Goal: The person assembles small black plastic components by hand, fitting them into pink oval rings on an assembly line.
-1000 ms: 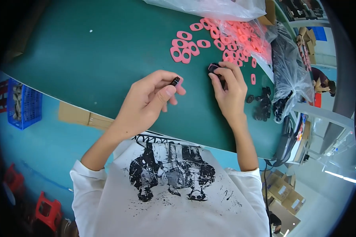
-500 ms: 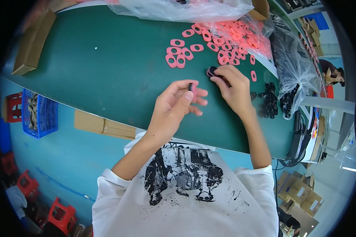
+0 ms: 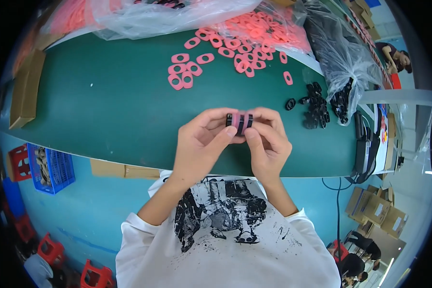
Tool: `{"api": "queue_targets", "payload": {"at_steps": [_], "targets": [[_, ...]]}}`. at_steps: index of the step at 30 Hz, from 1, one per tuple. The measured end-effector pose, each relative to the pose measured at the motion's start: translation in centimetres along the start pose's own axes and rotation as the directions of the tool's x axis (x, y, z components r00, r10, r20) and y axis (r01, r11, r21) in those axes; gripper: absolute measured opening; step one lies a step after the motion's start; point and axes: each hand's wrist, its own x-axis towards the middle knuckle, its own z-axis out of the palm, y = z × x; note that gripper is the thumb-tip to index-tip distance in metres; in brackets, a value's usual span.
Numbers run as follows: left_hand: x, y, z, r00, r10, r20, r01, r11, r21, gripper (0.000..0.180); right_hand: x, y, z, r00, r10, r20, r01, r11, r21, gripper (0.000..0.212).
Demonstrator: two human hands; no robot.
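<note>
My left hand (image 3: 201, 141) and my right hand (image 3: 269, 141) meet over the near part of the green table. Between their thumbs and fingers they pinch a short stack of black and pink ring pieces (image 3: 240, 123), seen edge-on with the two colours in alternating bands. Fingers hide its ends and part of the back, so how its pieces join cannot be made out. Beyond my hands lie loose flat pink rings (image 3: 180, 69), each with an oval hole. Right of them, one black ring (image 3: 290, 103) sits beside a pile of black rings (image 3: 317, 108).
A clear bag spilling pink rings (image 3: 269, 30) and a plastic bag (image 3: 192, 17) line the far edge. Another plastic bag (image 3: 341, 53) with black parts lies at the right. An open cardboard box (image 3: 26, 91) stands far left; a blue basket (image 3: 57, 170) is below the table.
My right hand has come down and left from near the pink rings, bringing its black and pink piece against the one in my left hand. The whole view has also shifted.
</note>
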Motion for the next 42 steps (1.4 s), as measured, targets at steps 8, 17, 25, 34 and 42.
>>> {"api": "queue_targets", "payload": {"at_steps": [8,17,25,34,42], "targets": [[-0.6,2.0,-2.6,0.925,-0.285,0.252,0.260,0.957,0.126,0.048,2.4,-1.8,-3.2,0.871,-0.104,0.480,0.153,0.986,-0.064,0.064],[-0.9,2.8,-1.5,0.784,-0.441,0.437,0.426,0.894,0.137,0.078,2.3,-3.7,-4.1,0.657,-0.144,0.740,0.318,0.943,-0.099,0.037],[1.0,5.6,0.2,0.768,-0.460,0.445,0.255,0.857,0.447,0.070,2.5,-3.5,-5.0,0.755,-0.131,0.643,0.307,0.937,-0.169,0.071],[18.1,16.0,-8.6,0.808,0.329,0.489,-0.435,-0.227,0.872,0.028,2.6,5.1,-18.1,0.995,0.062,-0.076,-0.097,0.553,-0.827,0.066],[18.7,10.8,-5.4,0.615,0.330,0.716,-0.454,-0.594,0.664,0.039,4.4,6.7,-15.4,0.997,0.064,0.043,0.007,0.479,-0.878,0.065]]}}
